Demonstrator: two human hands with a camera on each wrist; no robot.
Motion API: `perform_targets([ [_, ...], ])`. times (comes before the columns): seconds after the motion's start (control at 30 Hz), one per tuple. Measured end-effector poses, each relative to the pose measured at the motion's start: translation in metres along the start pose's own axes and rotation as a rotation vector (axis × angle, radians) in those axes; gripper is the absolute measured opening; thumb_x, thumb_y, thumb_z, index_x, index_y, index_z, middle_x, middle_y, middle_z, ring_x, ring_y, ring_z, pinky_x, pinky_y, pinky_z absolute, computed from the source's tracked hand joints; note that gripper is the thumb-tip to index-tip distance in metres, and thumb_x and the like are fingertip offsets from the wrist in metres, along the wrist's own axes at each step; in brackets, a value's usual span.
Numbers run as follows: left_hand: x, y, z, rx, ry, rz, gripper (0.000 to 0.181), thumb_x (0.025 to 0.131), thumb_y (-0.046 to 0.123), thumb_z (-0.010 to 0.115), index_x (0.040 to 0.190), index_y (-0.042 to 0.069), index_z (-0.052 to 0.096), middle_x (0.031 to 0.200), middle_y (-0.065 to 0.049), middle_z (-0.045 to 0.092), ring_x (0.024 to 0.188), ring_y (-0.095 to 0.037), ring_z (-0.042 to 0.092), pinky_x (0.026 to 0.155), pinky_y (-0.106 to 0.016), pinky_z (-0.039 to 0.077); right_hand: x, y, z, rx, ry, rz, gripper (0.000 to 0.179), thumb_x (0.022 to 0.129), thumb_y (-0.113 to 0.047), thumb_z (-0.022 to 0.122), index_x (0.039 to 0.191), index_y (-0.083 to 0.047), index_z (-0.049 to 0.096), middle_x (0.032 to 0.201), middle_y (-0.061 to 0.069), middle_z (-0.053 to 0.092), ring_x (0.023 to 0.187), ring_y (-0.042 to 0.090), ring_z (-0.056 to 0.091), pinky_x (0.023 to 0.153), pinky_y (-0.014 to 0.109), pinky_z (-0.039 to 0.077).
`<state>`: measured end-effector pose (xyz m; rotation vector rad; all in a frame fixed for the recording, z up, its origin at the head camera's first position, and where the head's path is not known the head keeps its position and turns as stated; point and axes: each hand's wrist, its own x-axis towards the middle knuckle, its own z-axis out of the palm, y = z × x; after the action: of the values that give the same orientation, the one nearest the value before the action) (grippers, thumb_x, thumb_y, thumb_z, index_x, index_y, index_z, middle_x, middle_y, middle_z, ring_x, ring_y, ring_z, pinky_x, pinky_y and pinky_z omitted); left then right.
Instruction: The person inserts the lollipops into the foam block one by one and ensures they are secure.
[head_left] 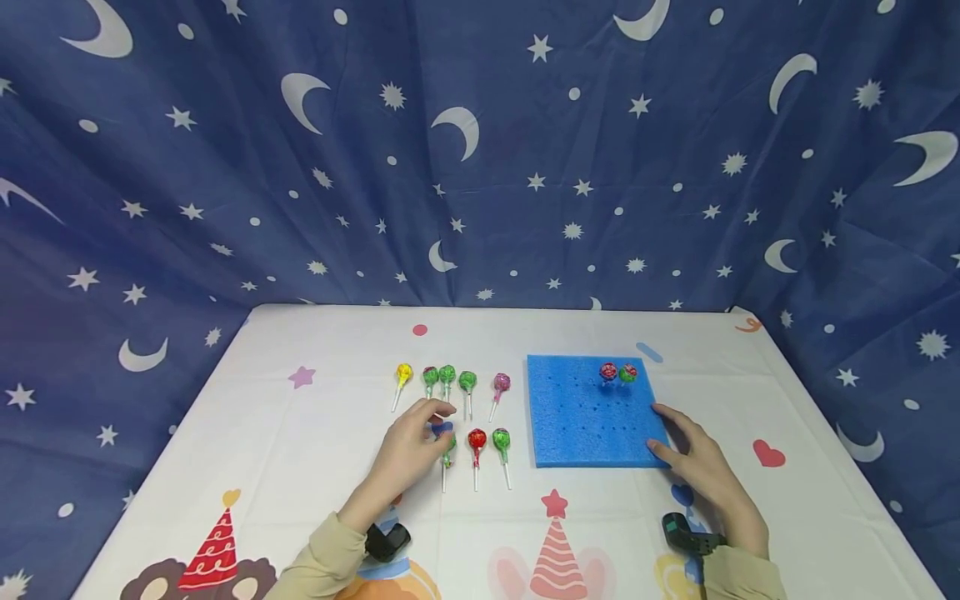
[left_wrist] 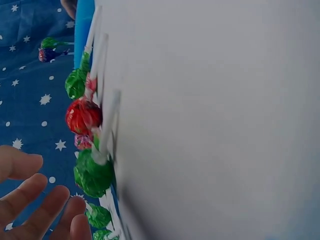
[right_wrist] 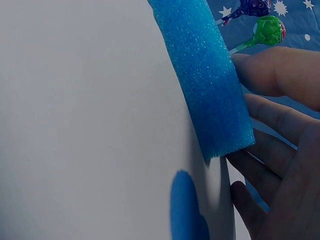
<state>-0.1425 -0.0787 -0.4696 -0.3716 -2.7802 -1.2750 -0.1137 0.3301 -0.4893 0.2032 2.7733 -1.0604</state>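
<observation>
My left hand (head_left: 408,443) hovers with bent, parted fingers over a green-wrapped lollipop (head_left: 448,454) in the front row. Nothing sits between its thumb and fingers; that green lollipop (left_wrist: 94,174) lies just beyond the fingertips in the left wrist view. Beside it are a red lollipop (head_left: 477,440) and another green lollipop (head_left: 502,442). My right hand (head_left: 701,462) rests its fingertips against the right edge of a blue foam board (head_left: 585,437) dotted with small holes. Two lollipops stand upright in the board's back right: a red-and-blue one (head_left: 608,372) and a green-and-red one (head_left: 627,373).
Behind the left hand lies a back row: a yellow lollipop (head_left: 404,373), several green ones and a pink-purple lollipop (head_left: 501,383). A white printed cloth (head_left: 337,450) covers the table. A dark blue star-and-moon curtain (head_left: 480,200) hangs behind it.
</observation>
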Motion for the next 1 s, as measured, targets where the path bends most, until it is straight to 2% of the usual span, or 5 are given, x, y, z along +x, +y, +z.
perform_targets([
  [0.1, -0.0012, -0.0032, -0.0035, 0.020, -0.017, -0.002, 0.027, 0.083, 0.013, 0.070, 0.110, 0.013, 0.066, 0.108, 0.001, 0.067, 0.099, -0.017, 0.064, 0.083, -0.033, 0.053, 0.0002, -0.0003, 0.0001, -0.004, -0.001, 0.001, 0.074, 0.091, -0.042, 0.061, 0.151, -0.016, 0.026, 0.156, 0.027, 0.019, 0.141, 0.054, 0.015, 0.104, 0.075, 0.017],
  [0.4, -0.0015, -0.0108, -0.0064, 0.110, -0.064, 0.010, 0.026, 0.082, 0.013, 0.072, 0.108, 0.016, 0.067, 0.105, 0.001, 0.069, 0.097, -0.018, 0.064, 0.079, -0.033, 0.051, -0.0008, 0.0000, -0.0003, 0.011, -0.003, -0.002, 0.073, 0.092, -0.041, 0.060, 0.151, -0.016, 0.027, 0.156, 0.027, 0.019, 0.141, 0.054, 0.014, 0.104, 0.075, 0.017],
  [0.67, -0.0014, -0.0106, -0.0062, 0.136, -0.135, 0.006, 0.029, 0.081, 0.015, 0.073, 0.110, 0.014, 0.068, 0.107, -0.001, 0.071, 0.103, -0.020, 0.063, 0.090, -0.042, 0.050, -0.0002, 0.0000, 0.0003, -0.004, 0.001, 0.002, 0.073, 0.092, -0.041, 0.060, 0.151, -0.015, 0.027, 0.156, 0.028, 0.019, 0.141, 0.055, 0.015, 0.104, 0.076, 0.018],
  [1.0, 0.0023, -0.0098, -0.0044, 0.191, -0.157, 0.014, 0.027, 0.080, 0.012, 0.074, 0.106, 0.015, 0.070, 0.101, 0.001, 0.070, 0.093, -0.015, 0.059, 0.079, -0.034, 0.048, -0.0005, -0.0004, -0.0005, -0.008, 0.007, -0.008, 0.072, 0.092, -0.041, 0.060, 0.151, -0.015, 0.028, 0.155, 0.028, 0.020, 0.140, 0.055, 0.016, 0.104, 0.076, 0.018],
])
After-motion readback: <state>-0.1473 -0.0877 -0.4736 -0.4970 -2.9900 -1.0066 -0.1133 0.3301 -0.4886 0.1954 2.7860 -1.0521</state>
